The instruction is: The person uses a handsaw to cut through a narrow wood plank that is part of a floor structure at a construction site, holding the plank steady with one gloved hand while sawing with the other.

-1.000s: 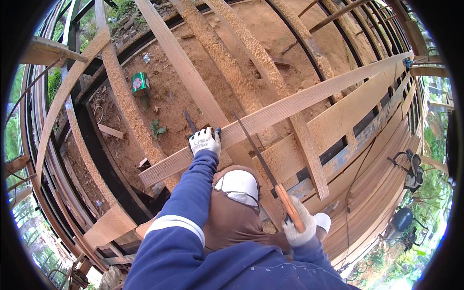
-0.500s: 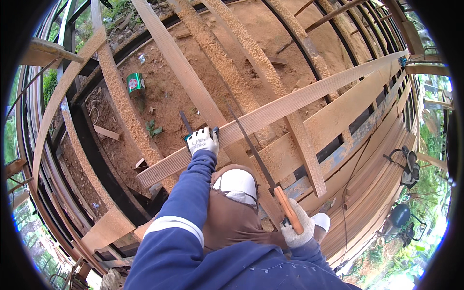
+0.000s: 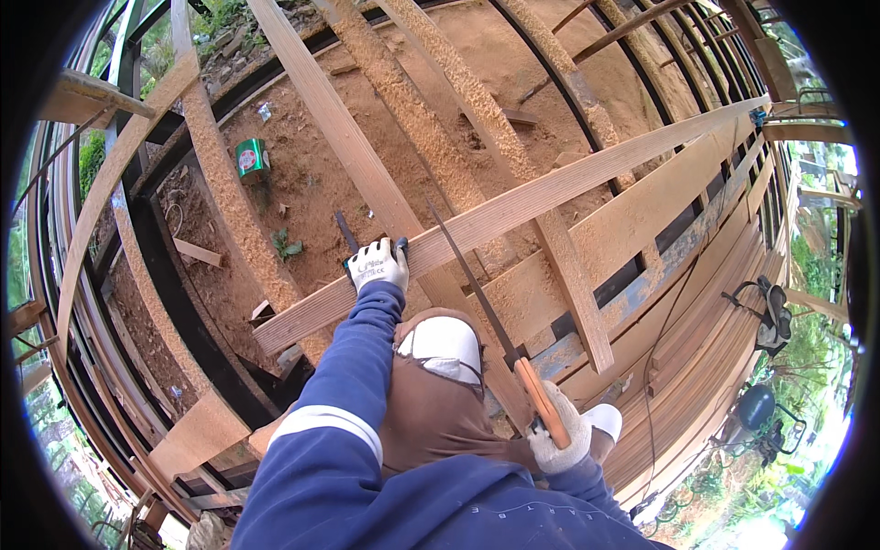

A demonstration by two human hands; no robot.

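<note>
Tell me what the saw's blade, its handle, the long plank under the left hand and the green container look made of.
Blade: probably steel, dark, thin and straight.
Handle: orange-brown and smooth; wood or plastic, I can't tell.
Long plank: wood, seemingly unpainted, with streaky grain.
Green container: likely painted metal, given its glossy sheen; plastic remains possible.

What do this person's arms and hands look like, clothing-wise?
Both hands wear off-white work gloves. The left hand has dark lettering across the back and a dark tip at one digit; the right hand shows a dark patch near the fingers. The sleeves are blue, the left one ringed by a white band. No cables show on either arm.
</note>
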